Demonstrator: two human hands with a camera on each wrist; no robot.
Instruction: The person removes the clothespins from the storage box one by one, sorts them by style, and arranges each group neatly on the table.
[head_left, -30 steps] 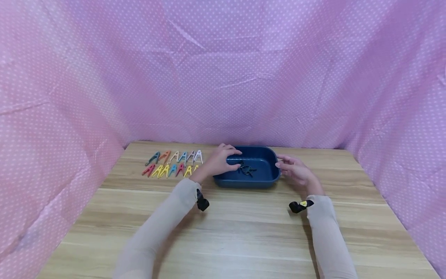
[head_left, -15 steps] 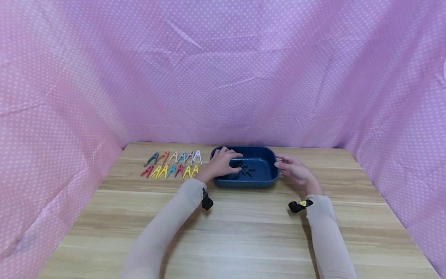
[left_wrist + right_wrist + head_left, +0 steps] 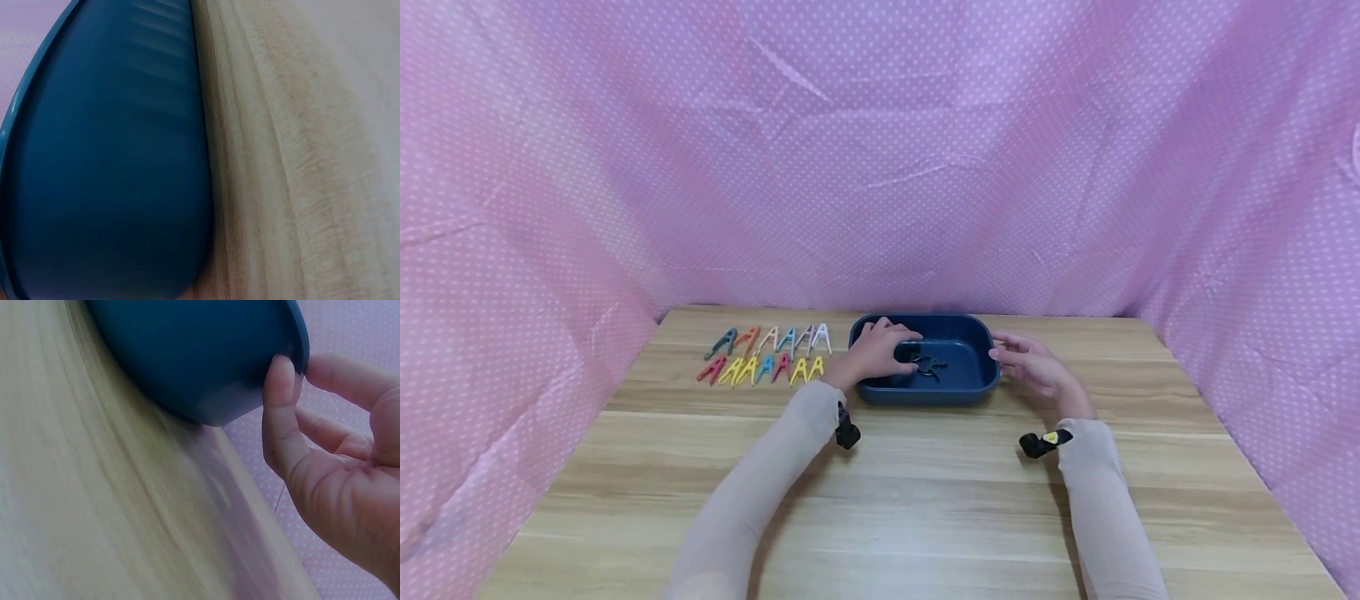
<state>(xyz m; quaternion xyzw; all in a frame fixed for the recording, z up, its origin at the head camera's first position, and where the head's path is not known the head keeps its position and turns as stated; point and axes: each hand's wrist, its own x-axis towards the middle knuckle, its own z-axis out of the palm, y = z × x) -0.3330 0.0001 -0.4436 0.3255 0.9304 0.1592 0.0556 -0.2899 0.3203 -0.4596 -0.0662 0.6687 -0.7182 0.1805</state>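
Note:
A dark blue rectangular basin (image 3: 936, 398) with rounded corners stands at the back middle of the table in the head view. My left hand (image 3: 874, 350) reaches over its left end, with thumb and fingers spread apart inside it. Dark clips (image 3: 933, 367) lie on the basin floor beside the left fingertips; part of them is hidden under the hand. My right hand (image 3: 1033, 364) touches the basin's right end from outside. In the right wrist view, its thumb (image 3: 280, 381) rests against the wall near the rim.
Several coloured clothespins (image 3: 782, 366) lie in two rows left of the basin, in yellow, red, blue, white and other colours. A pink dotted cloth (image 3: 925, 208) hangs behind the wooden table (image 3: 925, 500). The left wrist view shows the basin's outer wall (image 3: 119, 156).
My left hand has moved slightly right, farther into the basin, and then stays there. My right hand keeps its place at the right end. The head view has shifted a little.

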